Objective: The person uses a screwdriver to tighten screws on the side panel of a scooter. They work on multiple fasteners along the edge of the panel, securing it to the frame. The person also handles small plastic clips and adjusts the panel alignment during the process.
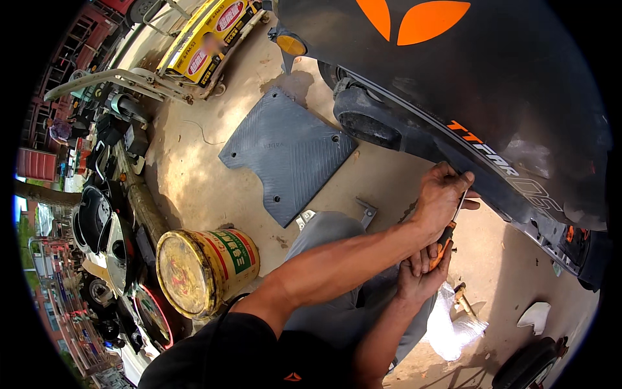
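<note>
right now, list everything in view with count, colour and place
vehicle: one, black and orange, upper right
screwdriver: one, orange and black, right of centre
flat panel: one, dark grey, ground at centre
bucket: one, yellow, lower left of centre
cart: one, pale frame, upper left
boxes: at least two, yellow, on the cart
bracket: one, grey, near centre
plastic wrap: one, whitish, lower right
loose wheel: one, black, bottom right
flat scrap: one, white, lower right
loose parts: many, mixed colours, left side
left hand: one, bare, by vehicle's lower edge
right hand: one, bare, around screwdriver handle
legs: two, grey trousers, bottom centre
</note>
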The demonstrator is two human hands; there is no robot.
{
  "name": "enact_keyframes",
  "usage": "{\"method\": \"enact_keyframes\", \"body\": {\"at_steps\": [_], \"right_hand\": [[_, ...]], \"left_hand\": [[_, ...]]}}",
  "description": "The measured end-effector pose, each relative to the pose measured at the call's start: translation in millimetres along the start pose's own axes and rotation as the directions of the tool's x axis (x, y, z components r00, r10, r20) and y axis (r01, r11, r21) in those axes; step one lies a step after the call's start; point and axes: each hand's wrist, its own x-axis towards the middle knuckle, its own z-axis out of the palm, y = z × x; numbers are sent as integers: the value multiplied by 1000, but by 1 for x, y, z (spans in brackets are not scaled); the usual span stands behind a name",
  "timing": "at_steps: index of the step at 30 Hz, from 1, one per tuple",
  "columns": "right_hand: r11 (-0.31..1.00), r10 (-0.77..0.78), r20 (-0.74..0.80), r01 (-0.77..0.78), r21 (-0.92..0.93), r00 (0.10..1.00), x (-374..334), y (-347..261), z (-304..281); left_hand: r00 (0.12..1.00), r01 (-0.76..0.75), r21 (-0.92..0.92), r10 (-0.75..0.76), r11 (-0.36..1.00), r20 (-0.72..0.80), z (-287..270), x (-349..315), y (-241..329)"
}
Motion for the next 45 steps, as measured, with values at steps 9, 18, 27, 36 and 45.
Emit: {"method": "enact_keyframes", "body": {"at_steps": [9, 18, 27, 36, 45], "right_hand": [[990, 41, -12, -39, 137, 999, 8, -2, -8], [824, -445, -18, 401, -400, 895, 27, 29, -11], [859, -242, -80, 176, -480, 967, 7, 10, -12], [991, 40, 17, -42, 129, 999, 11, -6, -23], [387, 266, 498, -565, 729, 825, 26, 6, -28]], "left_hand": [[1000, -1, -8, 2, 1000, 20, -2, -2, -8], [999, -33, 18, 34, 999, -23, -4, -3, -3], [1000, 14, -19, -14, 1000, 9, -6, -2, -1], [999, -4, 12, 4, 1000, 35, 2, -4, 5], [998, -11, 56, 7, 998, 65, -1, -4, 11]]}}
